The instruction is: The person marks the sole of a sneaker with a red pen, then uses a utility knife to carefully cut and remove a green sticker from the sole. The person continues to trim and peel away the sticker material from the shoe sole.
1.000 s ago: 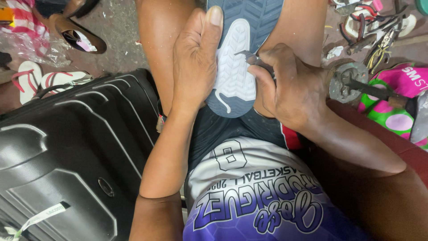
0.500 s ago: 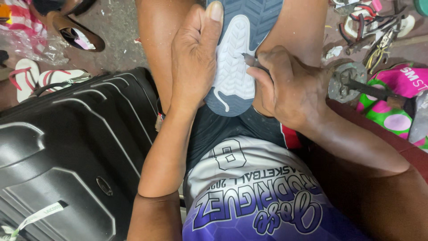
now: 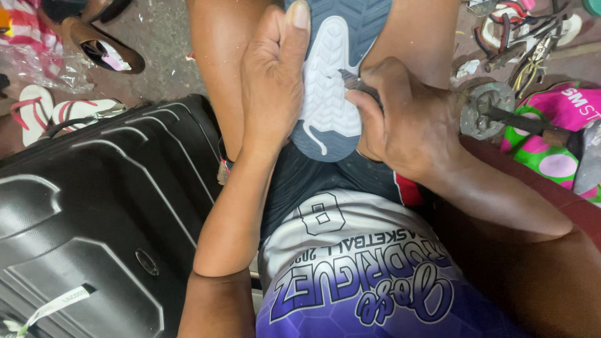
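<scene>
Little has shifted over the last second: both hands stay on the shoe, and the right hand [image 3: 410, 122] has edged slightly along the right side of the sole. That shoe [image 3: 328, 87], sole up with a white tread patch on grey-blue rubber, sits between the person's bare knees, its heel end toward the lap. Pressed flat against the shoe's left edge, the left hand [image 3: 272, 81] grips it with fingers curled and thumb stretched up along the sole. Clenched around a thin metal tool [image 3: 350, 80], the right hand brings its tip to the sole's right edge. A black hard-shell suitcase [image 3: 94, 206] lies just beside the left forearm. White flip-flops [image 3: 56, 112] rest on the floor beyond it. Near the right wrist lie a round metal piece [image 3: 479, 109] and a pink and green spotted bag [image 3: 557, 138].
</scene>
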